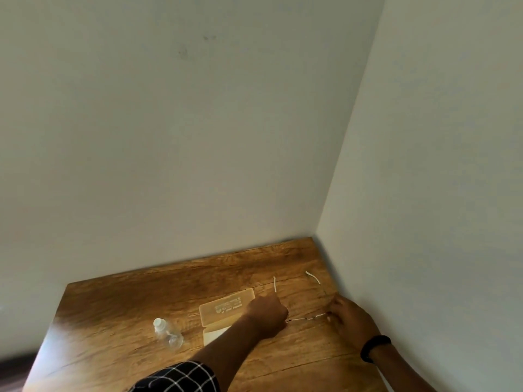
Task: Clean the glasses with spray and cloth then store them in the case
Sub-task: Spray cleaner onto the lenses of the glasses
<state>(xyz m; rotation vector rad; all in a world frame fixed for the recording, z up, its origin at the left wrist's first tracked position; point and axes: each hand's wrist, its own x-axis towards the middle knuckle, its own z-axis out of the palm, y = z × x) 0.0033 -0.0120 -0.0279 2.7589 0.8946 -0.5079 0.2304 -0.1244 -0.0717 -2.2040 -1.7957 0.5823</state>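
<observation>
The thin-framed glasses (306, 318) lie on the wooden table (135, 301) near the right wall, arms unfolded and pointing away from me, white tips at the far ends. My left hand (267, 315) grips the left end of the frame with curled fingers. My right hand (351, 318) pinches the right end. Left of my left hand lies the pale translucent case (223, 306), open and partly hidden by my forearm. A clear spray bottle (167, 332) with a white cap lies on its side further left. I cannot make out a cloth.
The table stands in a corner, with pale walls (424, 193) close behind and to the right. A black band is on my right wrist (375, 348). The table's left edge runs diagonally at lower left.
</observation>
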